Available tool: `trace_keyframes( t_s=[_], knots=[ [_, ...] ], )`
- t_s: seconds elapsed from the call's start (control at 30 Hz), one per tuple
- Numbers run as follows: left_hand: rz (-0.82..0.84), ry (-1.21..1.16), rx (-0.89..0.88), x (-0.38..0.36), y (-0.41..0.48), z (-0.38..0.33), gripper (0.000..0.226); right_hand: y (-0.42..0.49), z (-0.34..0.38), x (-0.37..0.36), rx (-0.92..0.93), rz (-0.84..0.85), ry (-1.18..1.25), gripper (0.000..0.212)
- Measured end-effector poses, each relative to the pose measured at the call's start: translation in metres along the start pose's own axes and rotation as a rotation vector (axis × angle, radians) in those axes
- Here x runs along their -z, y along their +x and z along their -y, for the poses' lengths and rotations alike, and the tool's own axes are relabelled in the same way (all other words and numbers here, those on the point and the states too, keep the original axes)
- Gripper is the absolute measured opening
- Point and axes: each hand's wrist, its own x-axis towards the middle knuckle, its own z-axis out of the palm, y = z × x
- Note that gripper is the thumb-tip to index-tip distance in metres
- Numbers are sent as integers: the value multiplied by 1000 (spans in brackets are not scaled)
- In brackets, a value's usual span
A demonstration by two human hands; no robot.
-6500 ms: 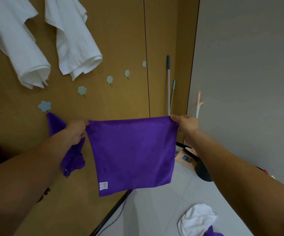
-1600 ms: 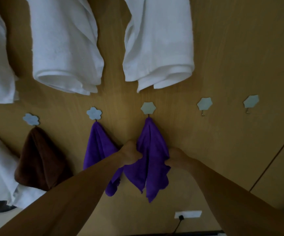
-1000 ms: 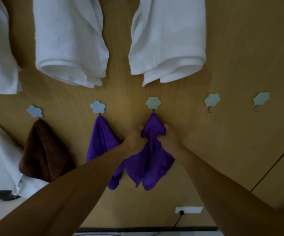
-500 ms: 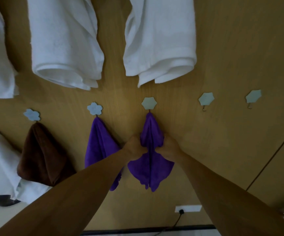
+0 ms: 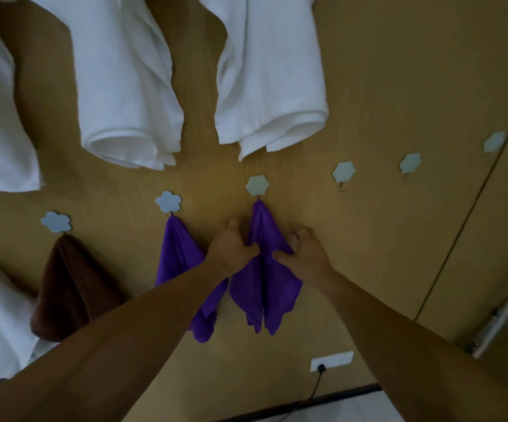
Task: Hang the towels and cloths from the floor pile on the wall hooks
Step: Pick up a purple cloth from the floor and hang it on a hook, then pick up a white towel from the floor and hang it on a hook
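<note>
Left hand [image 5: 231, 246] and right hand [image 5: 306, 254], fingers [image 5: 300, 234] curled, each pinch a fold of the purple cloth [image 5: 265, 287] hanging on its wall hook [image 5: 257, 185]: soft, light, limp, best gripped near the top.

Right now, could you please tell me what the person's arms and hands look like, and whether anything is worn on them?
The left forearm and the right forearm are bare to the frame's edge; no sleeves show. The left hand and the right hand wear no gloves. No watch, bracelet or ring is visible.
</note>
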Motion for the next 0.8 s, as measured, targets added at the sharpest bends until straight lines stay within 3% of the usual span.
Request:
trace_keyframes(
  t_s=[0.2,0.43,0.6,0.8],
  knots=[
    [55,33,-134,17,-23,7,57,-52,14,8,-98,-136,-130,77],
    [122,287,-396,11,-85,11,63,-159,5,-7,-314,-176,-272,75],
    [362,351,-588,-37,-144,-32,63,-266,-24,17,-546,-199,-368,73],
    [705,399,-829,-121,-239,-108,59,-411,-67,68,-834,-367,-378,67]
  ],
)
